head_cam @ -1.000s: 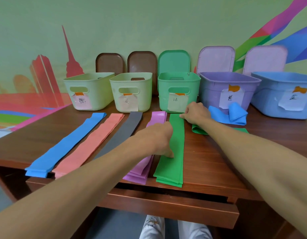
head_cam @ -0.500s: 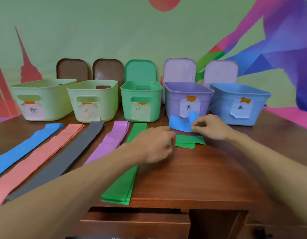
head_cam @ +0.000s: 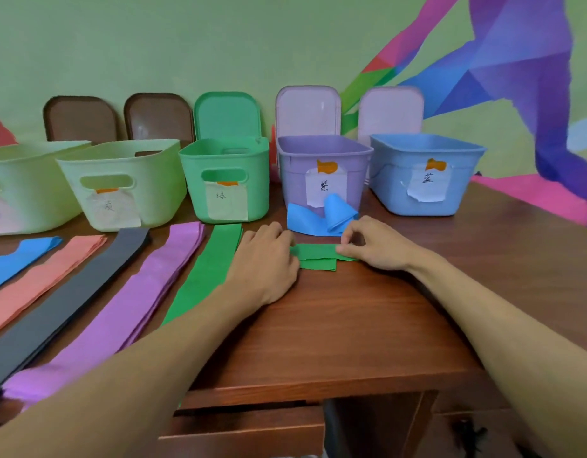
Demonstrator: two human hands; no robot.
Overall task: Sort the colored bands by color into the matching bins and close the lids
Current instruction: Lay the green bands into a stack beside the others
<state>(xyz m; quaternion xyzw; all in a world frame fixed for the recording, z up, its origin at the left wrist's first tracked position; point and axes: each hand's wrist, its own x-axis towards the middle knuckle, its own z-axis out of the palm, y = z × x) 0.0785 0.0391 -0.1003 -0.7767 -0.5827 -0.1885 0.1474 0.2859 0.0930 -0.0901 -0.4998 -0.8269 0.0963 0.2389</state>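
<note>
Left hand [head_cam: 265, 259] is palm down, fingers near flat, pressing the left end of the folded green band [head_cam: 318, 256], nothing gripped. Right hand [head_cam: 374, 244] pinches that band's right end between thumb and forefinger, other fingers curled

Folded green band lies flat on the table [head_cam: 351, 325], in front of the green bin [head_cam: 226, 180] and off to its right. Crumpled blue band [head_cam: 318, 219] sits right of the green bin, touching the purple bin [head_cam: 321, 170] front. Blue bin [head_cam: 424, 173] is further right of the green bin

Long green band [head_cam: 206, 272] runs from the green bin's front toward me, my left forearm crossing it. Leftward from the green bin: purple band [head_cam: 133, 302], dark grey band [head_cam: 64, 302], pink band [head_cam: 37, 276], flat blue band [head_cam: 18, 256]. Two pale green bins [head_cam: 120, 183] stand left of the green bin

All bins are open. Green lid [head_cam: 227, 115] stands against the wall behind the green bin, brown lids [head_cam: 80, 119] to its left, pale pink lids [head_cam: 307, 110] to its right
</note>
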